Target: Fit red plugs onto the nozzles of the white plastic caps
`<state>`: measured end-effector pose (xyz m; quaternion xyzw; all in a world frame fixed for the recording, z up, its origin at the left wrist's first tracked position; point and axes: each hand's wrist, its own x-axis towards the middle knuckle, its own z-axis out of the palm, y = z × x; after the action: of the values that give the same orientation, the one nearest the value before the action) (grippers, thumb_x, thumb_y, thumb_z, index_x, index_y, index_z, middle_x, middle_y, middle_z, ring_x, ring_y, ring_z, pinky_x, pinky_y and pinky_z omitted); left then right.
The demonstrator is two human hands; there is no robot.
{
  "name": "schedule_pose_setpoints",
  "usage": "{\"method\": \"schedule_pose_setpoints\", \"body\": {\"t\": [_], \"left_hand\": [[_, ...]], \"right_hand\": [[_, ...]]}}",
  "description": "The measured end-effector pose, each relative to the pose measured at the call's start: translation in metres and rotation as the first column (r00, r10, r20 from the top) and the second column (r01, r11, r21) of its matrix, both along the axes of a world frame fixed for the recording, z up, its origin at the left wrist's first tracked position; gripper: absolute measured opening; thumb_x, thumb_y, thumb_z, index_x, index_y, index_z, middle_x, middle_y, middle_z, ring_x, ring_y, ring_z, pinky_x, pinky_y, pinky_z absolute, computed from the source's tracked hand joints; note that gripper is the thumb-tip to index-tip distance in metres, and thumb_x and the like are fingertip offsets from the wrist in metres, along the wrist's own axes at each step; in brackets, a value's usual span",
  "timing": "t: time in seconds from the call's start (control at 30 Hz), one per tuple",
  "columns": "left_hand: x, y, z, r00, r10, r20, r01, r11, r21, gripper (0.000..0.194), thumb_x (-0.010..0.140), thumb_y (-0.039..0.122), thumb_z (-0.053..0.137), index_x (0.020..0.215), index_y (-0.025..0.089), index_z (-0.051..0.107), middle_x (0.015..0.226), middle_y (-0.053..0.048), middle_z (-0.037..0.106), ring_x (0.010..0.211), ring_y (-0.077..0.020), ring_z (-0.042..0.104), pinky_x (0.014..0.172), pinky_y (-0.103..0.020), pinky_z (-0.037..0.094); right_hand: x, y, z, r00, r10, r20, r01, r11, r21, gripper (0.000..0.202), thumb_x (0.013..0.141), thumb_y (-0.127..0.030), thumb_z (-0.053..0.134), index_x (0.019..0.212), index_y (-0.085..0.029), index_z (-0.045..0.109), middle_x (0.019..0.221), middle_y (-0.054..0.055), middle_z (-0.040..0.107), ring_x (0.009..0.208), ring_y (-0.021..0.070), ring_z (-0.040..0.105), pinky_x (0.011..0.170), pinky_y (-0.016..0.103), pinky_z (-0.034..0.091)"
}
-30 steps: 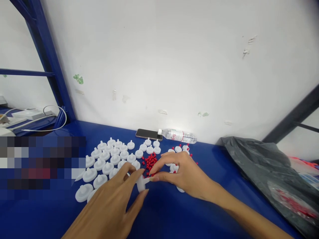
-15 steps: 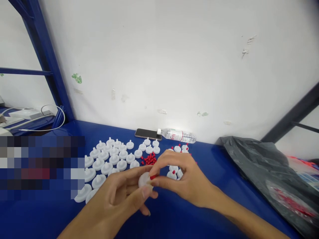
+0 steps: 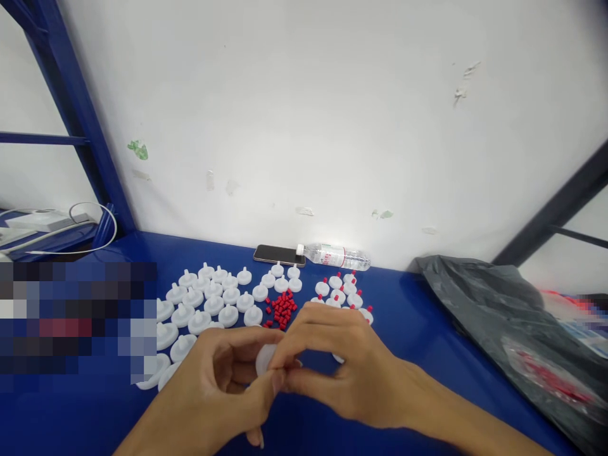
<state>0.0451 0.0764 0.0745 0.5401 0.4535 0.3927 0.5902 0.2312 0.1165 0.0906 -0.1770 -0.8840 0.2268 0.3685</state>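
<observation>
My left hand [image 3: 209, 386] holds a round white plastic disc [image 3: 263, 360] between thumb and fingers, low in the middle of the view. My right hand [image 3: 337, 361] pinches at the disc's near side, thumb and forefinger pressed together over a small red cap that they now hide. Just beyond my hands lies a pile of small red caps [image 3: 284, 308]. Several white discs with stub nozzles [image 3: 199, 322] stand to the left on the blue table [image 3: 408, 392]. Behind my right hand is a group of white discs topped with red caps [image 3: 335, 283], partly covered by it.
Against the wall lie a phone [image 3: 279, 254] and a clear water bottle [image 3: 339, 257] on its side. A dark plastic bag [image 3: 475, 304] covers the right side, with a clear bag of red pieces [image 3: 551, 378] on it. A white cable [image 3: 114, 228] loops at the left.
Both hands have shifted slightly down and left in view with the disc. My right fingers have closed over the red cap, which showed before and is now hidden. The view has shifted a little.
</observation>
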Motion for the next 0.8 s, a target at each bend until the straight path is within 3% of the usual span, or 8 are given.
{"method": "schedule_pose_setpoints", "body": {"t": [0.07, 0.13, 0.23, 0.33, 0.43, 0.6, 0.67, 0.8], "left_hand": [[-0.003, 0.000, -0.001, 0.998, 0.021, -0.061, -0.020, 1.000, 0.021, 0.052, 0.076, 0.058, 0.075, 0.107, 0.017, 0.077, 0.076, -0.004, 0.074, 0.073, -0.0209, 0.073, 0.041, -0.019, 0.052], [-0.009, 0.002, -0.003, 0.963, 0.114, -0.245, -0.087, 0.989, 0.119, 0.063, 0.083, 0.067, 0.064, 0.126, 0.021, 0.070, 0.084, -0.005, 0.077, 0.080, -0.0234, 0.074, 0.042, -0.021, 0.052], [-0.021, 0.008, -0.010, 0.727, 0.382, -0.570, -0.142, 0.896, 0.420, 0.058, 0.090, 0.066, 0.050, 0.128, 0.027, 0.071, 0.083, -0.004, 0.077, 0.065, -0.0218, 0.071, 0.058, -0.032, 0.058], [-0.031, 0.016, -0.018, 0.478, 0.528, -0.702, -0.071, 0.820, 0.568, 0.053, 0.091, 0.054, 0.039, 0.114, 0.025, 0.078, 0.096, -0.010, 0.079, 0.083, -0.0303, 0.074, 0.080, -0.046, 0.058], [-0.034, 0.022, -0.027, 0.373, 0.458, -0.807, 0.019, 0.866, 0.500, 0.054, 0.094, 0.044, 0.034, 0.126, 0.022, 0.073, 0.115, -0.013, 0.076, 0.102, -0.0334, 0.073, 0.087, -0.050, 0.057], [-0.024, 0.023, -0.034, 0.234, 0.292, -0.927, 0.149, 0.932, 0.331, 0.049, 0.104, 0.030, 0.031, 0.144, 0.028, 0.059, 0.117, -0.010, 0.072, 0.103, -0.0307, 0.073, 0.088, -0.049, 0.057], [-0.020, 0.022, -0.035, 0.207, 0.255, -0.945, 0.182, 0.938, 0.293, 0.048, 0.105, 0.025, 0.030, 0.144, 0.029, 0.060, 0.119, -0.010, 0.071, 0.106, -0.0304, 0.072, 0.089, -0.049, 0.057], [-0.019, 0.017, -0.037, 0.215, 0.232, -0.949, 0.183, 0.945, 0.273, 0.045, 0.104, 0.021, 0.035, 0.138, 0.028, 0.063, 0.127, -0.012, 0.070, 0.114, -0.0300, 0.071, 0.093, -0.049, 0.056]], "right_hand": [[0.002, 0.004, 0.005, 0.999, -0.037, 0.003, 0.037, 0.999, -0.029, 0.008, 0.087, -0.012, 0.077, 0.092, -0.019, 0.075, 0.082, -0.002, 0.076, 0.078, 0.0100, 0.066, 0.077, 0.021, 0.052], [0.006, 0.011, 0.009, 0.991, -0.136, 0.016, 0.137, 0.988, -0.070, 0.007, 0.087, -0.015, 0.078, 0.091, -0.019, 0.075, 0.084, -0.002, 0.076, 0.079, 0.0106, 0.068, 0.077, 0.022, 0.052], [0.012, 0.026, 0.008, 0.928, -0.325, 0.180, 0.343, 0.935, -0.084, 0.003, 0.090, -0.019, 0.075, 0.090, -0.022, 0.075, 0.088, -0.002, 0.077, 0.083, 0.0136, 0.071, 0.080, 0.026, 0.051], [0.016, 0.040, -0.001, 0.779, -0.455, 0.431, 0.472, 0.879, 0.075, 0.007, 0.092, -0.017, 0.071, 0.091, -0.023, 0.075, 0.090, -0.001, 0.079, 0.090, 0.0200, 0.072, 0.082, 0.032, 0.049], [0.019, 0.048, -0.011, 0.676, -0.480, 0.559, 0.466, 0.866, 0.180, 0.010, 0.091, -0.016, 0.071, 0.094, -0.024, 0.076, 0.090, 0.001, 0.079, 0.091, 0.0238, 0.071, 0.082, 0.035, 0.048], [0.023, 0.047, -0.014, 0.618, -0.477, 0.625, 0.441, 0.868, 0.227, 0.008, 0.088, -0.013, 0.073, 0.088, -0.020, 0.076, 0.079, 0.005, 0.076, 0.082, 0.0263, 0.069, 0.081, 0.039, 0.045], [0.022, 0.044, -0.013, 0.632, -0.467, 0.619, 0.405, 0.879, 0.250, 0.007, 0.090, -0.015, 0.073, 0.094, -0.020, 0.075, 0.091, 0.006, 0.077, 0.090, 0.0264, 0.068, 0.088, 0.041, 0.044], [0.012, 0.033, -0.019, 0.755, -0.340, 0.561, 0.214, 0.936, 0.280, 0.016, 0.097, -0.027, 0.071, 0.112, -0.023, 0.072, 0.107, 0.002, 0.075, 0.104, 0.0222, 0.064, 0.101, 0.039, 0.038]]}}
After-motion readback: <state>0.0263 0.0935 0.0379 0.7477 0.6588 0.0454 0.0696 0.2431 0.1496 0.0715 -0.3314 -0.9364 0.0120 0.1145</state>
